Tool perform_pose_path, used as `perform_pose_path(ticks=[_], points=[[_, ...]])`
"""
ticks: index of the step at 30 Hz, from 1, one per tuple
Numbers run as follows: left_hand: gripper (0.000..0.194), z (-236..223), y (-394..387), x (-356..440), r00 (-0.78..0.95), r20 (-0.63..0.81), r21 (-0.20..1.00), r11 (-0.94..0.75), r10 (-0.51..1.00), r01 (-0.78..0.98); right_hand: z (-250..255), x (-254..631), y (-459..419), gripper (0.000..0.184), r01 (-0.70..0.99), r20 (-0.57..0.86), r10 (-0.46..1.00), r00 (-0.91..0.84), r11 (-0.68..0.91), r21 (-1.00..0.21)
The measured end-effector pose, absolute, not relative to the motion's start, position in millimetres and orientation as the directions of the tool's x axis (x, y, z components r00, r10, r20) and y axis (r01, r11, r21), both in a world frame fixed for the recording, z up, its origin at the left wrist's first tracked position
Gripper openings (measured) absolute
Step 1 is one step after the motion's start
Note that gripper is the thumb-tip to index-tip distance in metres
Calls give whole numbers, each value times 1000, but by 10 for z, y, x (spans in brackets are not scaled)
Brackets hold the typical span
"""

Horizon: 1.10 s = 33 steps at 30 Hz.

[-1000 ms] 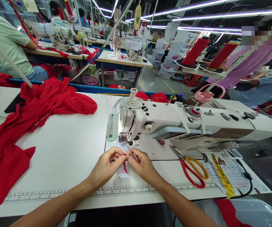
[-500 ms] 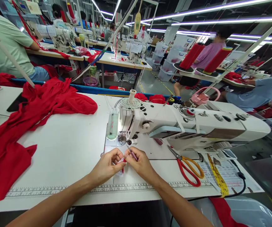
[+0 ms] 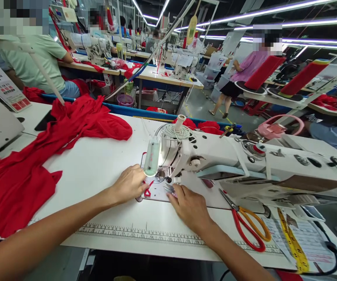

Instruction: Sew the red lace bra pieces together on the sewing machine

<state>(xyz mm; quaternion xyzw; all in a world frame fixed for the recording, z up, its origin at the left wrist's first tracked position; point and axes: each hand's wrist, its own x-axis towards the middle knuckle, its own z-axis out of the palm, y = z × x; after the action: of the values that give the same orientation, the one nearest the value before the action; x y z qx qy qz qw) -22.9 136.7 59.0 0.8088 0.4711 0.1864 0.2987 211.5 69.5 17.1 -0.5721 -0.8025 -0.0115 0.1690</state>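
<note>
My left hand point(image 3: 129, 183) is closed at the needle end of a white sewing machine point(image 3: 223, 154), its fingertips at a small red fabric strip point(image 3: 147, 192) that lies partly looped on the machine plate. Part of the strip is hidden by my fingers. A pale green guard point(image 3: 152, 157) hangs just above these fingertips. My right hand point(image 3: 190, 205), to the right of the needle area, is closed round small metal tweezers point(image 3: 170, 189). Their tips point left toward the strip, apart from it. The presser foot area point(image 3: 161, 175) lies between the two hands.
Scissors with red and orange handles point(image 3: 247, 224) lie right of my right hand, near a yellow tape measure point(image 3: 293, 242). Red fabric point(image 3: 77, 125) is heaped at left. A printed ruler point(image 3: 133, 233) runs along the front edge. Red thread cones point(image 3: 264, 73) stand behind; other people sit and stand beyond.
My hands have moved apart and forward from in front of the machine. The left has brought the red strip to the plate; the right keeps the tweezers. The view has turned slightly left.
</note>
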Motion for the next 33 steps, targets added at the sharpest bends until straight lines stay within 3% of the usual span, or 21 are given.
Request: perform_pose_path(ticks=[2, 4, 7, 12, 16, 23, 27, 33], points=[[8, 536, 1327, -231, 470, 117, 612, -436, 875, 660, 162, 2180, 708, 24, 932, 376, 864, -335, 363, -5], [10, 471, 1245, -249, 469, 287, 513, -548, 835, 661, 205, 2186, 706, 20, 917, 443, 809, -387, 390, 88], [24, 380, 1083, -307, 580, 481, 315, -746, 658, 586, 303, 2106, 699, 22, 847, 464, 743, -482, 531, 30], [38, 226, 907, -429, 712, 476, 184, -850, 516, 493, 359, 1947, 775, 25, 725, 399, 739, -543, 652, -220], [43, 120, 891, -485, 712, 486, 154, -852, 507, 501, 335, 1883, 875, 25, 652, 349, 703, -620, 709, -270], [37, 104, 927, -471, 720, 490, 121, -856, 492, 503, 261, 1821, 981, 20, 606, 351, 647, -677, 761, -232], [28, 111, 950, -466, 715, 522, 100, -866, 465, 491, 219, 1829, 1011, 21, 595, 364, 603, -710, 790, -150], [29, 85, 958, -468, 711, 528, 106, -867, 464, 487, 194, 1843, 1055, 24, 580, 322, 555, -767, 814, -22]])
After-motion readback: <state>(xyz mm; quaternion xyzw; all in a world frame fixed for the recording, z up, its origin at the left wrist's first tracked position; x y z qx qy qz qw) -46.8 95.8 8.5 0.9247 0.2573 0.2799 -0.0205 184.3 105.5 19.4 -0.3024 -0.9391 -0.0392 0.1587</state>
